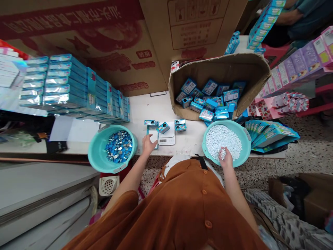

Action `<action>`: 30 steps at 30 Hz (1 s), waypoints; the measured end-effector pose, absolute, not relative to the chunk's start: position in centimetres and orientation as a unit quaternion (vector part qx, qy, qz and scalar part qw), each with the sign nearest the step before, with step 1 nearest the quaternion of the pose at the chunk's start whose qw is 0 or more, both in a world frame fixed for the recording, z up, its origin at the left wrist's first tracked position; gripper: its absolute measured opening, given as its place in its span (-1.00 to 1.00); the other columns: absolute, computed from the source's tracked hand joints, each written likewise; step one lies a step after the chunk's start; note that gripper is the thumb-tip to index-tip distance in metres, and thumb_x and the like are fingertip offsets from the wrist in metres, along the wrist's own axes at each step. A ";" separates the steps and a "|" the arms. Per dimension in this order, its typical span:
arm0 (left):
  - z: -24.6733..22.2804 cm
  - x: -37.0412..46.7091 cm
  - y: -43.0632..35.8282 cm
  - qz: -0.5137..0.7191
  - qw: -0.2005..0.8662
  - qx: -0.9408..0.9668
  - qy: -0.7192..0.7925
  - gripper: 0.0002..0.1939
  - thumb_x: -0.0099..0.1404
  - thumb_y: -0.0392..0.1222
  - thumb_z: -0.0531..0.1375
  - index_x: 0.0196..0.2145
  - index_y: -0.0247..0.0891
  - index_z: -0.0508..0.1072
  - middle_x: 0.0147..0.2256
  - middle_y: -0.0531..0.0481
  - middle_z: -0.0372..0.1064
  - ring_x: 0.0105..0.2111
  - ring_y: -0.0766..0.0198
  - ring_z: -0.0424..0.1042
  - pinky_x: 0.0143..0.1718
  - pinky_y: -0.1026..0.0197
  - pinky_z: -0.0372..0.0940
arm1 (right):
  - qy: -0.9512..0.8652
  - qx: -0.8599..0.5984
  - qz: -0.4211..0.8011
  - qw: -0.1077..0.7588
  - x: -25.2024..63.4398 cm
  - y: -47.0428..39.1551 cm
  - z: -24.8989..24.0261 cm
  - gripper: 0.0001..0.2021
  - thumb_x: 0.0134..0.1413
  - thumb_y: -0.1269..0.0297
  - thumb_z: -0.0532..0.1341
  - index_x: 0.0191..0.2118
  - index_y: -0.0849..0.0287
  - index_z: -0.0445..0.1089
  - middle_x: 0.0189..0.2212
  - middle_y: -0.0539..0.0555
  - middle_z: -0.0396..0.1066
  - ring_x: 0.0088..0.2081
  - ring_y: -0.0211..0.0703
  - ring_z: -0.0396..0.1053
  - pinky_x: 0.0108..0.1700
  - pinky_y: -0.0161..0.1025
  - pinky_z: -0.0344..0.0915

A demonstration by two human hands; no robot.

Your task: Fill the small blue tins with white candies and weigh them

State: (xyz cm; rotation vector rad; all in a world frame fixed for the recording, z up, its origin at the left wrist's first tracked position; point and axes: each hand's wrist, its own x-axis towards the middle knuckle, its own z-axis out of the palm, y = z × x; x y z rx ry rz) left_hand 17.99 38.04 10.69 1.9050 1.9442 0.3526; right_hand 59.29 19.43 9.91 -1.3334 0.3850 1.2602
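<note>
Even, fairly bright light over white table (140,110); source out of frame. Hard glare on wrapped boxes (56,89) at left; papers (9,73) at far left washed out, bluish flare beside them. Glints on blue pieces (118,146). Carton (253,71) shaded inside. Upper right corner dim. White pellets (223,137) pale, grains blending. Strong wide-angle stretch toward edges; grey panel (39,184), stacks (283,217) at lower right soft.

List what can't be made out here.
- Scale reading, head view: digits too small.
- Right basin floor, head view: covered by white pellets.
- Open carton floor, head view: mostly hidden by blue boxes.
- Co-worker, head view: cut off by the top edge.
</note>
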 end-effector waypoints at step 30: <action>22.2 34.1 33.2 0.225 0.338 0.831 0.381 -0.65 0.16 -0.12 0.23 -0.08 -0.14 0.35 -0.17 -0.07 0.34 -0.13 0.14 0.33 -0.08 0.12 0.25 | 0.123 -0.375 0.557 0.731 58.5 23.9 18.3 -0.88 0.14 0.19 0.09 -0.32 0.10 0.25 -0.61 -0.13 0.15 -0.67 -0.46 0.03 -0.74 -0.55 -0.08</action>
